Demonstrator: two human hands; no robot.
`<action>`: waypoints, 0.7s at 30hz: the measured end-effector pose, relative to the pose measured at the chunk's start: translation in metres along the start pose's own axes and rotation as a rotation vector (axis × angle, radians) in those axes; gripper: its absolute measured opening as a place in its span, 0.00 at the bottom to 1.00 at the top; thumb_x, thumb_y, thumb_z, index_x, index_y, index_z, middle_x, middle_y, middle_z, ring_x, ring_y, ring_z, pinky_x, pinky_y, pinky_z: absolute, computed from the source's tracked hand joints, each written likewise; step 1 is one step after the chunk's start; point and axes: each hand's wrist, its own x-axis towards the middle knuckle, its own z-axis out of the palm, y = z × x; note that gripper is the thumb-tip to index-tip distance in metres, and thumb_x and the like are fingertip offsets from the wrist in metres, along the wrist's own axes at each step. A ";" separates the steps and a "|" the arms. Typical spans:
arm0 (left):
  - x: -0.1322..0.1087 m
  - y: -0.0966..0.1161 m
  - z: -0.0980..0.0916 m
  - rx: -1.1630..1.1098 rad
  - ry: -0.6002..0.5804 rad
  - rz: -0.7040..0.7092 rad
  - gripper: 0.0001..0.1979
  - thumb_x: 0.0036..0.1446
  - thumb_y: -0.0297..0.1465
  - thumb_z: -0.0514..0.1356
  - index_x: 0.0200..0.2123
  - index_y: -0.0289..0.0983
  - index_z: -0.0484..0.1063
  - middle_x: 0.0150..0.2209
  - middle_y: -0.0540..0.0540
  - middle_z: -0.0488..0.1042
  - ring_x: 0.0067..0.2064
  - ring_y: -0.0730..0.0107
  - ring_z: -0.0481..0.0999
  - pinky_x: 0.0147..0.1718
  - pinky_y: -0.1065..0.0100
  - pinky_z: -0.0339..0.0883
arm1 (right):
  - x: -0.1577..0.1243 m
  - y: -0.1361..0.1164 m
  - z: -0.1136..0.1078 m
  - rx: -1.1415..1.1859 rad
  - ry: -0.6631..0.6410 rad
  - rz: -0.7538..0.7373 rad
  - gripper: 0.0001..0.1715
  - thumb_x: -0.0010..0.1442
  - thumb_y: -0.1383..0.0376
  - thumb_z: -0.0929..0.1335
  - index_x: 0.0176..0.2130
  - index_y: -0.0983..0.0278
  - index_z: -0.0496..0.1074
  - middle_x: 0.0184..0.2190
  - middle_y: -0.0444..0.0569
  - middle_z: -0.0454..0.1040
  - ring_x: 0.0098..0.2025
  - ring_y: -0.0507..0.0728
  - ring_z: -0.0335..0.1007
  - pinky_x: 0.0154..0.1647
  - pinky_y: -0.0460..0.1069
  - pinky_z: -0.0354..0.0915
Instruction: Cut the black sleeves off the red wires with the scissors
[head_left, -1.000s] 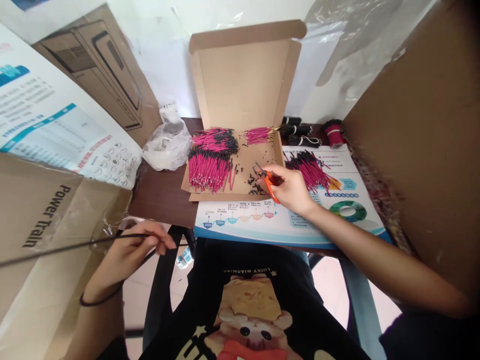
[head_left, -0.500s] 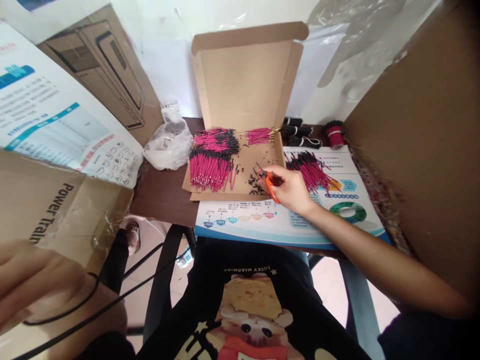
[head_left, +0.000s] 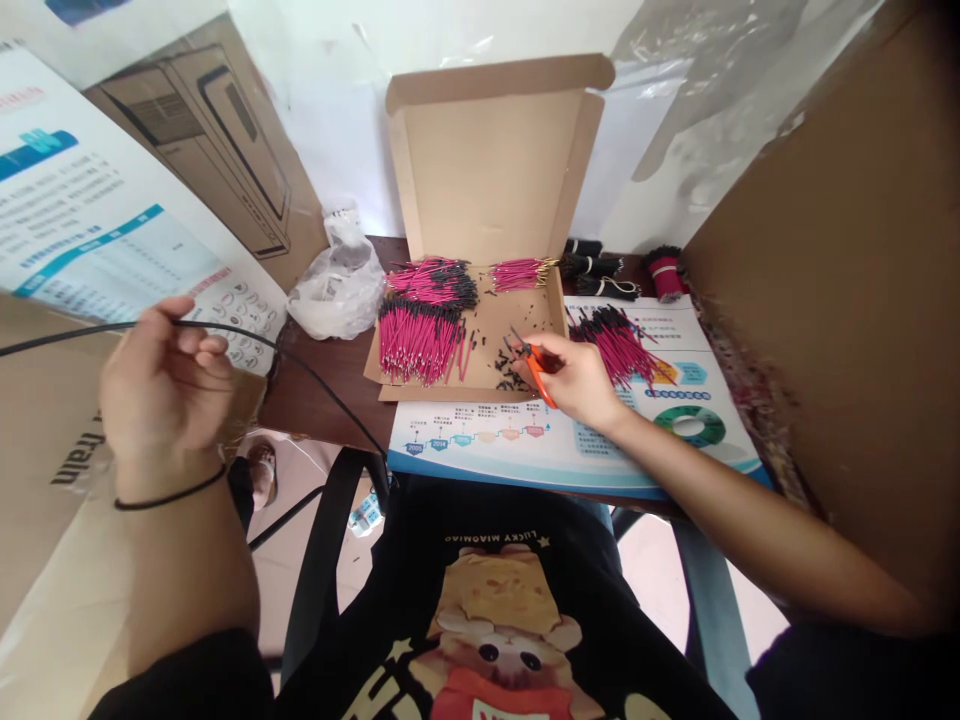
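My left hand point(head_left: 165, 375) is raised at the left and pinches a long black cable point(head_left: 300, 375), which runs from the left edge down toward my lap. My right hand point(head_left: 576, 378) grips orange-handled snips point(head_left: 538, 375) over black offcuts point(head_left: 510, 368) in an open cardboard box point(head_left: 487, 170). Two large bundles of pink wires with black ends point(head_left: 418, 340) lie in the box, with a small gold-tipped bundle point(head_left: 521, 273) behind them. Another pink bundle point(head_left: 615, 345) rests on a printed poster point(head_left: 480, 435) beside my right hand.
Black wire bundles point(head_left: 592, 265) and a red-and-black roll point(head_left: 666, 275) stand behind the box. A plastic bag point(head_left: 337, 285) lies on the brown table point(head_left: 322, 395) to the left. Large cardboard sheets point(head_left: 825, 300) flank the table on the right and left.
My left hand has swung up from the lower left to beside the table, with the black cable in it. My right hand and the snips have barely moved.
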 end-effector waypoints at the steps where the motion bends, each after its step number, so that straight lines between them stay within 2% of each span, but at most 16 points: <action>1: 0.005 -0.005 0.001 -0.034 0.070 -0.017 0.10 0.64 0.23 0.49 0.34 0.31 0.69 0.16 0.57 0.66 0.20 0.87 0.67 0.25 0.86 0.67 | 0.000 0.000 0.000 0.000 0.000 -0.004 0.15 0.52 0.63 0.69 0.40 0.64 0.76 0.27 0.44 0.75 0.26 0.50 0.65 0.28 0.47 0.64; 3: 0.006 -0.015 0.003 -0.087 0.145 -0.041 0.09 0.61 0.21 0.49 0.32 0.33 0.67 0.20 0.57 0.69 0.27 0.87 0.73 0.35 0.84 0.71 | 0.000 0.000 0.000 0.000 -0.001 -0.007 0.14 0.52 0.63 0.69 0.40 0.64 0.76 0.27 0.44 0.75 0.26 0.50 0.65 0.28 0.46 0.64; 5: -0.004 -0.028 0.004 -0.122 0.182 0.060 0.09 0.58 0.21 0.49 0.27 0.36 0.61 0.22 0.57 0.70 0.34 0.85 0.77 0.42 0.81 0.70 | 0.000 0.001 0.000 0.003 -0.001 0.000 0.15 0.51 0.63 0.69 0.40 0.64 0.76 0.27 0.44 0.75 0.26 0.50 0.65 0.28 0.47 0.64; 8: -0.036 -0.050 0.015 -0.046 -0.015 0.344 0.06 0.56 0.24 0.52 0.29 0.38 0.57 0.35 0.57 0.74 0.48 0.77 0.76 0.52 0.68 0.67 | 0.000 0.000 0.000 0.016 -0.007 0.018 0.15 0.51 0.61 0.70 0.40 0.64 0.76 0.29 0.45 0.76 0.27 0.50 0.66 0.28 0.47 0.64; 11: -0.059 -0.069 0.036 0.110 -0.207 0.436 0.09 0.52 0.23 0.59 0.27 0.37 0.59 0.37 0.54 0.73 0.47 0.74 0.74 0.51 0.62 0.66 | 0.000 -0.001 0.000 0.018 -0.011 0.015 0.16 0.51 0.61 0.70 0.40 0.65 0.76 0.29 0.46 0.76 0.27 0.50 0.66 0.28 0.47 0.64; 14: -0.056 -0.078 0.066 0.214 -0.414 0.379 0.07 0.53 0.24 0.61 0.28 0.37 0.64 0.37 0.49 0.74 0.44 0.73 0.74 0.48 0.62 0.66 | 0.000 -0.002 0.000 0.014 -0.009 0.023 0.16 0.51 0.62 0.70 0.40 0.65 0.76 0.28 0.46 0.76 0.27 0.50 0.66 0.29 0.47 0.65; 16: -0.048 -0.079 0.089 0.218 -0.573 0.283 0.07 0.53 0.25 0.62 0.29 0.37 0.64 0.35 0.49 0.74 0.41 0.72 0.75 0.43 0.64 0.68 | 0.000 -0.002 0.000 0.021 -0.012 0.038 0.16 0.51 0.62 0.70 0.40 0.65 0.76 0.28 0.45 0.75 0.26 0.50 0.66 0.28 0.47 0.65; 18: -0.045 -0.078 0.116 0.285 -0.728 0.246 0.07 0.53 0.25 0.62 0.29 0.37 0.64 0.34 0.49 0.75 0.38 0.72 0.75 0.40 0.65 0.68 | 0.000 -0.002 -0.001 0.036 -0.013 0.052 0.16 0.51 0.62 0.70 0.41 0.65 0.76 0.27 0.45 0.75 0.26 0.50 0.66 0.28 0.47 0.64; 21: -0.049 -0.077 0.151 0.328 -0.867 0.236 0.07 0.53 0.27 0.63 0.29 0.38 0.64 0.28 0.51 0.72 0.31 0.73 0.73 0.33 0.67 0.68 | 0.000 -0.002 -0.002 0.083 0.001 0.085 0.17 0.51 0.61 0.70 0.41 0.66 0.75 0.27 0.45 0.75 0.26 0.50 0.67 0.27 0.47 0.65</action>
